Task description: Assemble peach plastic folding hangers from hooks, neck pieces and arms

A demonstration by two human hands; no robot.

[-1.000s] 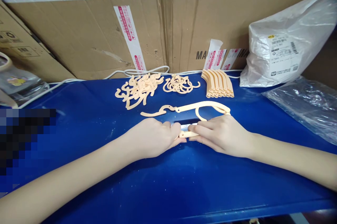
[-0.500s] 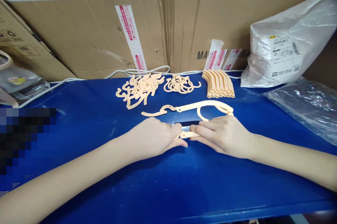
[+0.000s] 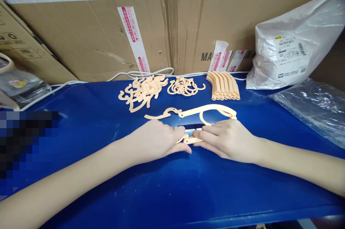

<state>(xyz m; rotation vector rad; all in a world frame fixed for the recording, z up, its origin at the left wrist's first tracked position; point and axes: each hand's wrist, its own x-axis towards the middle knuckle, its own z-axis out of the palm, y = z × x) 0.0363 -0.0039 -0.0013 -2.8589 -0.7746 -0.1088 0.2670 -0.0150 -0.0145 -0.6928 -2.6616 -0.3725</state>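
Pinched in my closed right hand (image 3: 229, 140) is a beige plastic folding hanger. Its upper arm (image 3: 210, 108) curves away above my knuckles, and a curved end piece (image 3: 157, 116) extends from that arm's left tip. The round hook (image 3: 203, 118) shows between the arms. The lower arm (image 3: 192, 140) pokes out left of my right fingertips. My left hand (image 3: 157, 139) is closed on another beige end piece (image 3: 185, 136), mostly hidden by thumb and fingers. That piece meets the lower arm's tip; whether they are joined I cannot tell.
Behind my hands on the blue table (image 3: 172, 193) lie a pile of curved end pieces (image 3: 148, 89), a pile of hooks (image 3: 185, 86) and stacked hanger arms (image 3: 223, 85). A white cable (image 3: 118, 74) runs before the cardboard box (image 3: 94, 38). Plastic bags (image 3: 291, 49) stand at right.
The hanger's upper arm has shifted slightly left and down, and the lower arm's tip has tilted down a little. Both hands keep their grip in nearly the same place.
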